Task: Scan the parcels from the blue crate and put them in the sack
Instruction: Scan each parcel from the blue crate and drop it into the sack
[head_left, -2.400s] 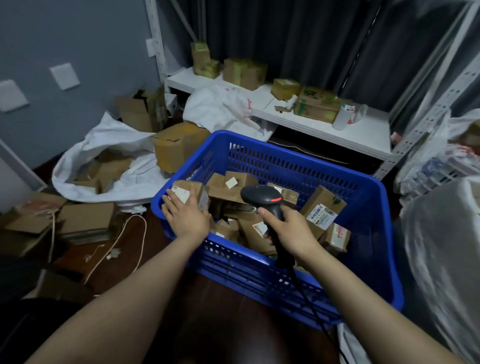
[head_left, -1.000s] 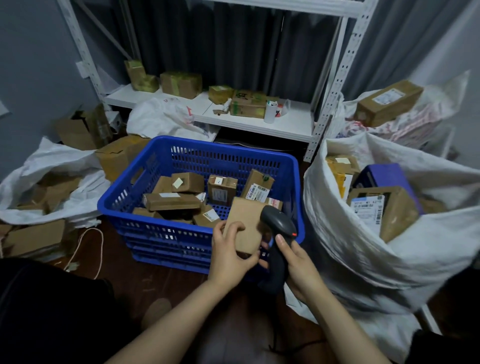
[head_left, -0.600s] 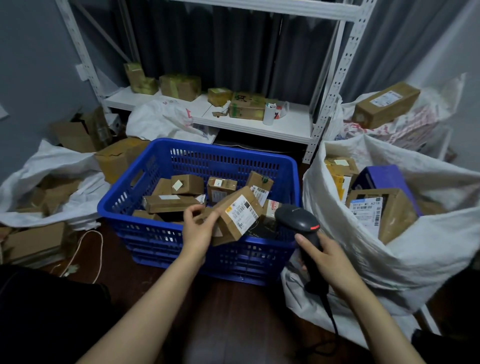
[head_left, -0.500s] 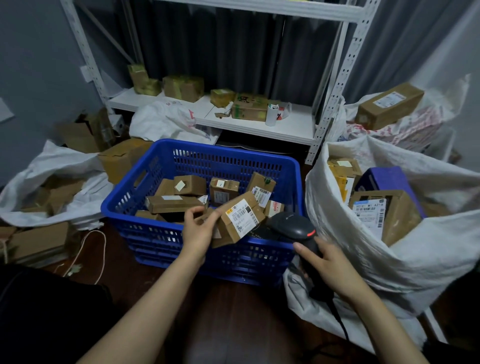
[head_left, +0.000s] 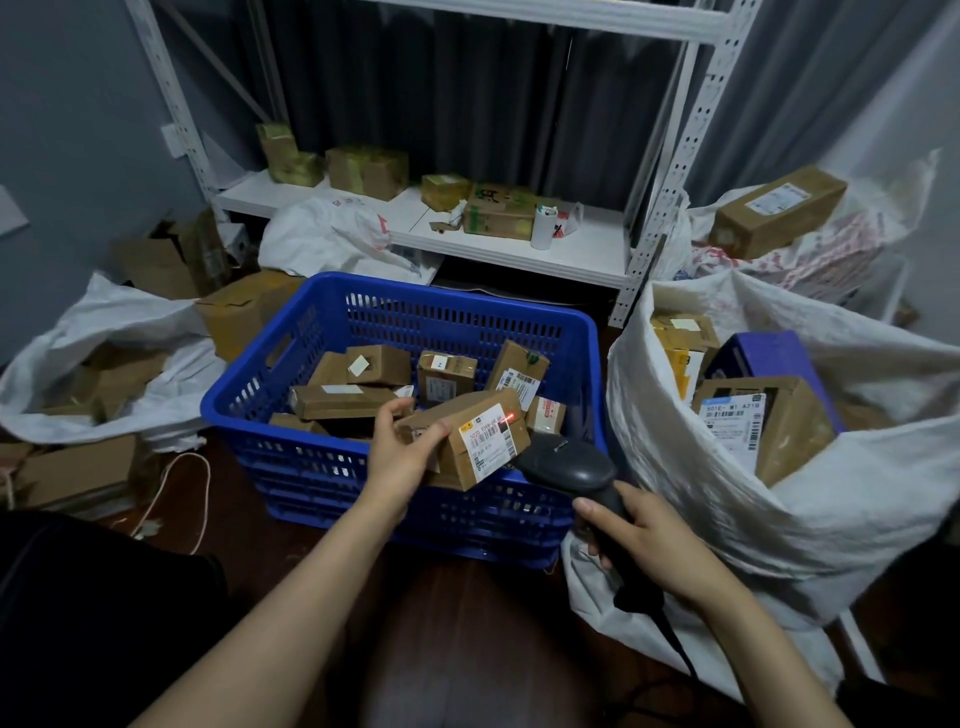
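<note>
Brown cardboard is filling your left hand (head_left: 402, 457): you are gripping one parcel (head_left: 441, 423), thumb and fingers curled round its near end, and holding it tilted over the front rim of the blue crate (head_left: 311, 467) with its label (head_left: 488, 441) facing you. Your right hand (head_left: 644, 540) is wrapping round the handle of the black scanner (head_left: 571, 467), whose head is pointing at that label from just beside it. A red spot (head_left: 510, 417) is glowing on the barcode, so you are probably scanning right now. Judging by the piles, you are working somewhere in the middle of the job: several boxes (head_left: 769, 421) are already lying in the white sack (head_left: 779, 519) on your right, while roughly ten more are waiting in the crate.
</note>
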